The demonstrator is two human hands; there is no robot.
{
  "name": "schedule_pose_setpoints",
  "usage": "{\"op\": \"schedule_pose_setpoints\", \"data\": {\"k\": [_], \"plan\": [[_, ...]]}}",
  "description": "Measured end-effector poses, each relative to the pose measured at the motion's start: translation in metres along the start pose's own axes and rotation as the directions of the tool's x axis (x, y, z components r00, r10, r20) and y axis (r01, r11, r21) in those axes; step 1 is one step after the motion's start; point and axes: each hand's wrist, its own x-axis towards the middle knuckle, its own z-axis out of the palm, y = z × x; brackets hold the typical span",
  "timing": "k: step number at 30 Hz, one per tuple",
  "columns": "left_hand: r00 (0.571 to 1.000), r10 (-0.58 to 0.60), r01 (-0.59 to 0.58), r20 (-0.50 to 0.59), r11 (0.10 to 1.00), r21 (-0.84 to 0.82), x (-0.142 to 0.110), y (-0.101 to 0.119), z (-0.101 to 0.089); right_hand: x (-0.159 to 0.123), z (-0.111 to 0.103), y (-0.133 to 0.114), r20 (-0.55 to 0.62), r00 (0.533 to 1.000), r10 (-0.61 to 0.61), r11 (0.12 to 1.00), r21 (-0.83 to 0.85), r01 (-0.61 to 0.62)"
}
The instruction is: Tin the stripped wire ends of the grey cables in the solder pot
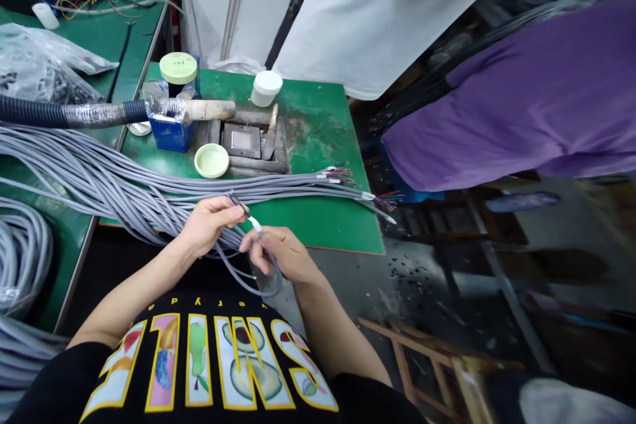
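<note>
Between the finger and thumb of my left hand [214, 224] are the thin coloured wires [235, 200] at the end of a grey cable [237, 271]. My right hand [278, 250] is closed round the same cable, just below its white end sleeve [255, 224]. From there the cable loops down in front of my shirt. Just beyond my hands, a thick bundle of grey cables [163, 189] runs across the green bench, with bare coloured wire ends [340, 175] fanned out at the right.
A solder pot [242, 140] with a scraper [271, 132] is set in the bench. Around it stand a pale green dish [211, 160], a white tub [267, 87] and a black extraction hose [64, 114] on a blue box [171, 132]. People in white and purple clothes stand beyond.
</note>
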Motion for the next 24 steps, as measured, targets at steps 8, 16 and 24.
{"op": "schedule_pose_setpoints", "data": {"k": [8,16,24], "plan": [[0.995,-0.051,0.060,0.086,0.992,-0.109,0.000,-0.008,-0.004,0.014,0.018,-0.002,-0.110,0.987,-0.121,0.990,-0.084,0.112],[0.942,0.274,-0.260,-0.195,0.961,0.096,-0.009,0.002,-0.016,0.019,0.029,-0.018,-0.282,0.953,-0.114,0.966,-0.257,0.039],[0.857,0.480,-0.352,-0.190,0.812,0.465,-0.017,0.004,-0.015,0.024,0.035,-0.014,-0.271,0.960,-0.076,0.974,-0.228,0.012]]}}
